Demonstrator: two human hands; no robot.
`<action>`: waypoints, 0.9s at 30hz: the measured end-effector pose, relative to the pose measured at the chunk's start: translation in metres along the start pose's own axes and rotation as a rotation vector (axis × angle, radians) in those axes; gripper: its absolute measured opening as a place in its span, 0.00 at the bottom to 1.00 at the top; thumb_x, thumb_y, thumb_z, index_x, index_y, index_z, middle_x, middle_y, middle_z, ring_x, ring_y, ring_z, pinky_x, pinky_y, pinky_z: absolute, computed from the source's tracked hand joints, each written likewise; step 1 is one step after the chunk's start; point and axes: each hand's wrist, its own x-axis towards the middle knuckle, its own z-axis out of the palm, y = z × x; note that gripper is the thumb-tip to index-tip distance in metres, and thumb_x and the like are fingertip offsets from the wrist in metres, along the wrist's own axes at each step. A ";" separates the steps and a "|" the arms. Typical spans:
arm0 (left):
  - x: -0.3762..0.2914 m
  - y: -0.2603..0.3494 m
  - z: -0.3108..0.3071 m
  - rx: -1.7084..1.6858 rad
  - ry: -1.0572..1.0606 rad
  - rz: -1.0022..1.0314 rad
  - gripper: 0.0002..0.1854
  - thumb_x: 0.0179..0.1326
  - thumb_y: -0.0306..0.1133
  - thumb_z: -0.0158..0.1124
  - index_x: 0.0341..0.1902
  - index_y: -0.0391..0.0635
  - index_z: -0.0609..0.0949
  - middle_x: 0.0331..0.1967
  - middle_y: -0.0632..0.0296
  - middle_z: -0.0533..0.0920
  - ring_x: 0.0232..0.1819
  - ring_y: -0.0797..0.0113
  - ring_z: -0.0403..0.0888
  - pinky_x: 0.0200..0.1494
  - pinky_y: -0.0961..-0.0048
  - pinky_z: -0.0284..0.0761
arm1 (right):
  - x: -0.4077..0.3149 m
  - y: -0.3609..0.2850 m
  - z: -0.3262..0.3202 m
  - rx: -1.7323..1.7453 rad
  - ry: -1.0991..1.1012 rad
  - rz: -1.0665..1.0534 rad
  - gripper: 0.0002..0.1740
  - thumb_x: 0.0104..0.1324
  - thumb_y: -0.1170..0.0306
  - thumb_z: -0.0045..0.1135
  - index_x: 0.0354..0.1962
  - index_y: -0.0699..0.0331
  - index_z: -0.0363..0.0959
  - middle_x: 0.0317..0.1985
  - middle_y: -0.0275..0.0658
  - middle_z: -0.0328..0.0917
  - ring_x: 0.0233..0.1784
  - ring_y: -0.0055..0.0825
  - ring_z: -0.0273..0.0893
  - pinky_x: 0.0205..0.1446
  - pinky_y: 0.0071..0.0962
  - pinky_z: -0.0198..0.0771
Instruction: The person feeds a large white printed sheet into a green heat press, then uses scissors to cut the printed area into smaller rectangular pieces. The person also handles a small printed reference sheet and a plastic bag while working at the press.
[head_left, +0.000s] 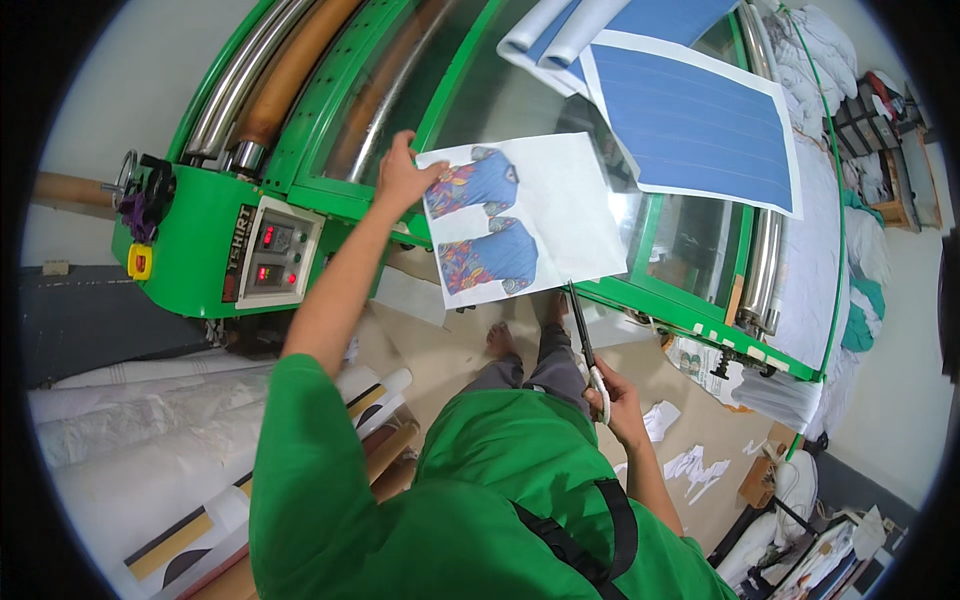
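Observation:
My left hand (405, 176) grips a white paper sheet (574, 202) by its far left corner, the thumb lying on top. Printed on the sheet's left half are two blue shirts with colourful floral patterns; its right half is blank. A crease runs across the sheet between the halves. In my right hand (619, 397) is a pair of scissors (583, 322) with dark blades and white-wrapped handles. The blade tips point away from me, at the sheet's near edge; whether they touch it I cannot tell.
Before me stands a green roller heat press machine (450, 90) with a lit control panel (277, 251). Large blue printed sheets (697, 120) lie on it. Wrapped rolls (150, 420) are stacked at left. Paper scraps (694, 469) litter the floor at right, near a brown block (757, 480).

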 end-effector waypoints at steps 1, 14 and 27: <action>-0.015 0.006 0.005 0.019 0.260 0.043 0.39 0.51 0.49 0.80 0.60 0.40 0.73 0.46 0.50 0.80 0.52 0.58 0.79 0.55 0.57 0.74 | -0.001 -0.001 0.000 -0.001 -0.008 0.030 0.45 0.61 0.63 0.76 0.73 0.58 0.63 0.37 0.30 0.76 0.33 0.16 0.71 0.33 0.20 0.68; -0.240 0.047 0.140 -1.428 -0.521 -0.924 0.18 0.69 0.49 0.67 0.51 0.52 0.77 0.40 0.68 0.80 0.42 0.70 0.79 0.41 0.68 0.74 | -0.012 0.002 0.004 0.049 -0.152 0.084 0.45 0.64 0.63 0.74 0.74 0.59 0.61 0.40 0.25 0.71 0.38 0.14 0.68 0.41 0.19 0.66; -0.243 0.089 0.118 -1.409 -0.450 -0.825 0.21 0.70 0.33 0.66 0.63 0.46 0.71 0.54 0.60 0.78 0.56 0.57 0.80 0.52 0.60 0.83 | 0.027 0.006 0.054 0.126 -0.031 -0.060 0.44 0.68 0.58 0.70 0.76 0.55 0.58 0.37 0.27 0.73 0.33 0.14 0.69 0.33 0.19 0.67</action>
